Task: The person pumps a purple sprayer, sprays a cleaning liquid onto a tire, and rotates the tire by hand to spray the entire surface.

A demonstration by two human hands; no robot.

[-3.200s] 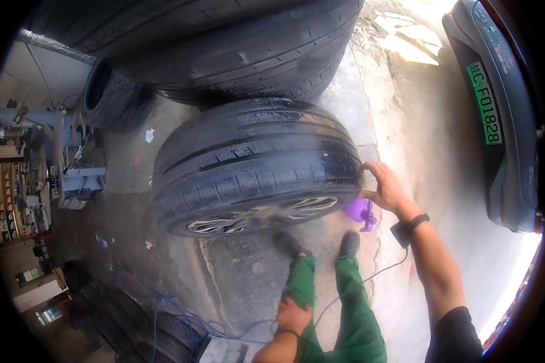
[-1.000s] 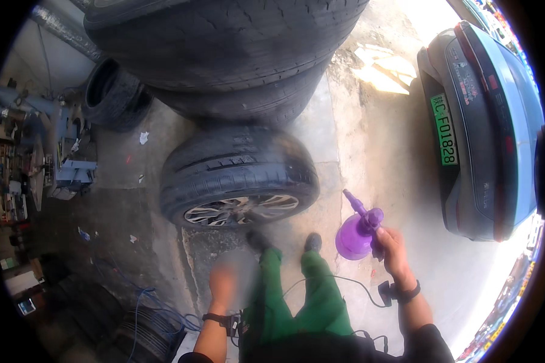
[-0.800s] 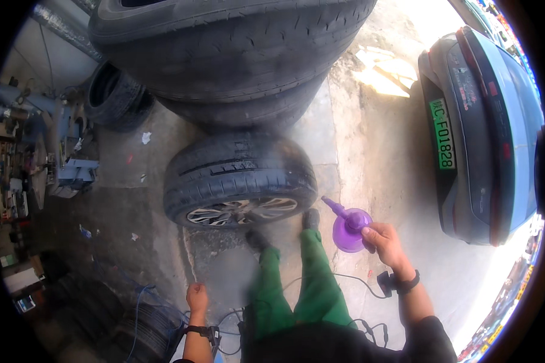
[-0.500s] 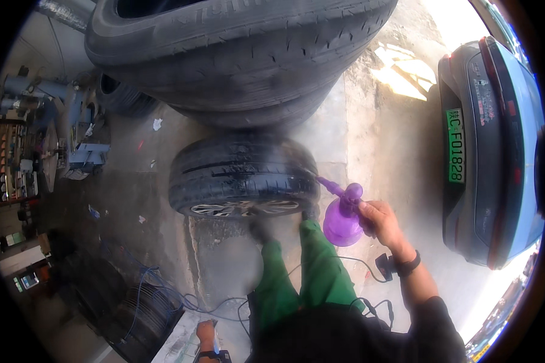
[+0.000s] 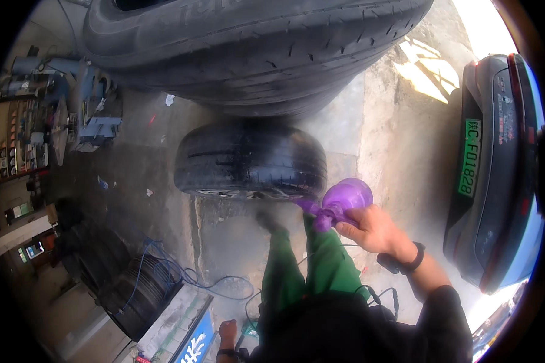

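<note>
My right hand [image 5: 375, 228] is closed around the neck of a purple spray bottle [image 5: 349, 196]. The bottle is tipped, its round body away from me and its spray head closer. Its nozzle points left, beside the near right edge of a tire [image 5: 248, 160] on a spoked rim. That tire looks wet and dark on the tread; only a sliver of the rim shows. Low in the view, my left hand [image 5: 227, 331] hangs near a white-topped box with a blue side panel [image 5: 197, 342]. Its fingers are hidden.
A stack of large tires [image 5: 254, 66] rises just beyond the wheel. At right stands a blue and dark car [image 5: 496, 169]. More tires [image 5: 133, 296] and a blue hose [image 5: 191, 272] lie at lower left; machinery [image 5: 94, 115] and shelves are far left.
My right hand has turned the spray bottle over, so its head swings toward me and its body away. The nozzle has moved left and nearer. The whole view has shifted slightly.
</note>
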